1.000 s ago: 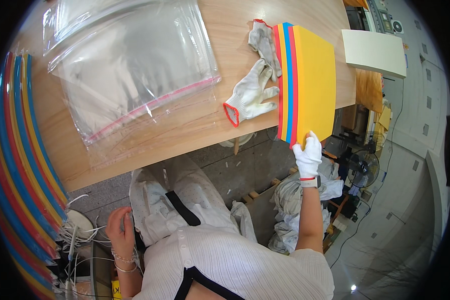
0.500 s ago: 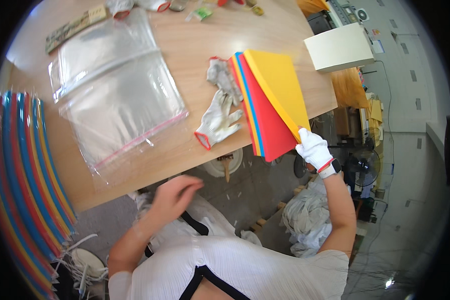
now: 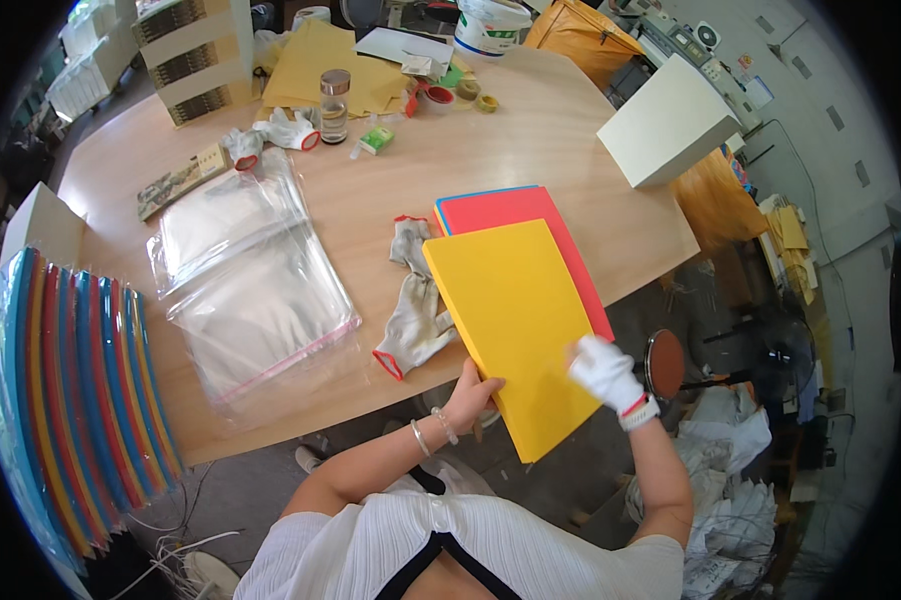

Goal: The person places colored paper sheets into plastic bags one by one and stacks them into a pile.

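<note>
A yellow foam-like sheet or thin stack (image 3: 515, 330) is tilted over the front edge of the table. Bare, with bracelets at the wrist, my left hand (image 3: 472, 398) grips its lower left edge, thumb on top. My right hand (image 3: 605, 372), in a white glove with a watch at the wrist, is over or against the right side of the sheet; motion smears its fingers. Partly covered by the yellow piece, a stack of red, blue and yellow sheets (image 3: 570, 255) lies on the table. Two grey-white work gloves (image 3: 415, 325) lie just left of it.
Clear plastic bags (image 3: 270, 320) are spread on the wooden table (image 3: 370, 190). Bagged coloured sheets (image 3: 80, 390) stand at the left edge. Farther back are a glass bottle (image 3: 334, 105), tape rolls (image 3: 467, 90) and a white box (image 3: 670, 125). A round stool (image 3: 665, 363) stands to the right.
The yellow piece has come off the coloured stack toward me, uncovering the red sheet. My left hand has moved from beside the table onto its edge. The view now takes in more of the table's far side.
</note>
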{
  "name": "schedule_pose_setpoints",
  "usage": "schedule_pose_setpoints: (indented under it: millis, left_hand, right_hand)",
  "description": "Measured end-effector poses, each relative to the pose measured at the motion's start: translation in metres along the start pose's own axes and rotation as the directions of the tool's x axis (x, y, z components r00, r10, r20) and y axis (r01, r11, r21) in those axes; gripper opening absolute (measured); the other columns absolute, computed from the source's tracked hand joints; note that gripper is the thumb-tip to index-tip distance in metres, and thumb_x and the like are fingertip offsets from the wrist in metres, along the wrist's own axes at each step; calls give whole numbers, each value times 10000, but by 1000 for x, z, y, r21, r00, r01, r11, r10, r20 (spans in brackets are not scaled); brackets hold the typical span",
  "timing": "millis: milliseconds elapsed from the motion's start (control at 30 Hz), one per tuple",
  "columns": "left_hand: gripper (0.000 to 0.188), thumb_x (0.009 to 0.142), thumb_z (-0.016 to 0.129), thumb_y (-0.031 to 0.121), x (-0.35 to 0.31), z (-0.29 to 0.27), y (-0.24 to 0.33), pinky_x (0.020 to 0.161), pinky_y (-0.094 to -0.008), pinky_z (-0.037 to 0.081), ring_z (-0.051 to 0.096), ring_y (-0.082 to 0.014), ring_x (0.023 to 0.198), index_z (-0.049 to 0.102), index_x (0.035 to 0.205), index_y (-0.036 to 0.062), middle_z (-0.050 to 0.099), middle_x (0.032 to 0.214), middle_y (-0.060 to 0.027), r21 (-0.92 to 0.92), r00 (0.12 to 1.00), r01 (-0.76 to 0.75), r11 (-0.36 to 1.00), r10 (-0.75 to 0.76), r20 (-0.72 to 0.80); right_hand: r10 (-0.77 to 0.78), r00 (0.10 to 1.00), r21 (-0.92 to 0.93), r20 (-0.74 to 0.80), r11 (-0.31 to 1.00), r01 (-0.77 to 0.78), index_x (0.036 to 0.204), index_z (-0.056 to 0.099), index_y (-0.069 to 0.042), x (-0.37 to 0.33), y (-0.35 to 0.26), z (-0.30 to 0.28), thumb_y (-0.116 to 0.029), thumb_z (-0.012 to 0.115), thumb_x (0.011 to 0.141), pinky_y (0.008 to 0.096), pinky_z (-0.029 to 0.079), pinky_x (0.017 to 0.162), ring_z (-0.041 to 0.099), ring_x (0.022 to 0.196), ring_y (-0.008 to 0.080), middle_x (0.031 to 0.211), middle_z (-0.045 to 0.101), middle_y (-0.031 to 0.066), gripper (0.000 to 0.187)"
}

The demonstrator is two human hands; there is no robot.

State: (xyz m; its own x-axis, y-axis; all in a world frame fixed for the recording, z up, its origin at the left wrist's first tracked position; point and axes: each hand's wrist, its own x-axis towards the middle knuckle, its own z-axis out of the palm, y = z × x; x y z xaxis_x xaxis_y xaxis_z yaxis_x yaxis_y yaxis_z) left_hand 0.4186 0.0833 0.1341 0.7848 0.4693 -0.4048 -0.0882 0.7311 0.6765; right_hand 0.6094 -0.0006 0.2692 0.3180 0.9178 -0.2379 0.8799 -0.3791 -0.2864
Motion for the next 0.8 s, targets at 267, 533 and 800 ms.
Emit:
schedule_pose_setpoints:
  millis: [267,533,800]
  left_hand:
    - [447,849,531,102,-58,34,28,696,-335,548,576,-219,968,247,1192,64,463,1144,-112,-35,993,108,994,-107,41]
    - [591,881,538,140,-116,-4,-8,904,-323,420,521,-184,1020,193,1350,41,418,1277,-129,274,817,-464,842,289,499]
    - [177,774,559,126,-173,-248,90,818,-381,429,550,-282,879,607,931,61,596,908,-134,976,738,73,206,647,-191]
  right_hand:
    - [420,907,524,-22,778,-347,884,602,-55,54,183,108,-452,420,887,376,447,698,603,819,275,840,637,131,437]
    - [382,910,242,-163,909,-338,761,610,-35,-5,102,117,-505,395,871,334,418,575,553,600,229,630,579,122,528]
    - [211,911,491,-354,871,-11,757,583,-13,-55,-4,187,-378,509,866,330,395,511,514,529,179,593,551,120,388]
